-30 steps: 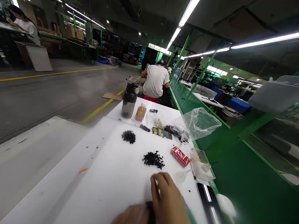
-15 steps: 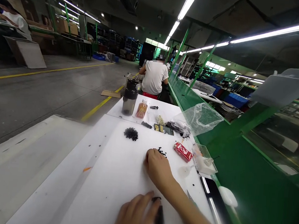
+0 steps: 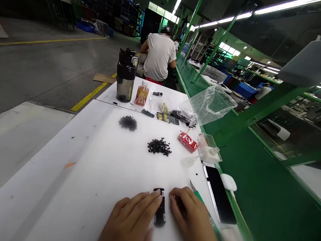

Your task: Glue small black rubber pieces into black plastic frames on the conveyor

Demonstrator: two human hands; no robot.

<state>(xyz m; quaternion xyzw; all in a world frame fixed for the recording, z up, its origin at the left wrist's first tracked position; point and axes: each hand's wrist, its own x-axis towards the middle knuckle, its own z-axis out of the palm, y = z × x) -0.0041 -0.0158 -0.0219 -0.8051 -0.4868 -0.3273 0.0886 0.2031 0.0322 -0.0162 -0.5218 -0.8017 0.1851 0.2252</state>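
A slim black plastic part [image 3: 160,215] lies lengthwise on the white tabletop. My left hand [image 3: 132,219] rests beside it, fingers stretched out and fingertips on its far end. Just right of the part, my right hand [image 3: 192,219] is closed in a pinch; whatever the fingers may hold is hidden. Beyond both hands spreads a pile of small black pieces [image 3: 159,146]. Farther left sits a second pile of similar pieces [image 3: 128,123]. A green-handled craft knife [image 3: 198,195] lies partly behind my right hand.
A red packet [image 3: 188,142], a clear box [image 3: 211,149] and a dark phone-like slab [image 3: 221,195] line the right side. Toward the back stand a black tumbler [image 3: 125,76] and a drink bottle [image 3: 142,93], near a clear plastic bag [image 3: 212,102]. A person [image 3: 159,56] sits ahead, back turned.
My right hand has come back from the nearer pile of black pieces to beside the black part. My left hand stays at the part. The camera view has shifted and tilted down.
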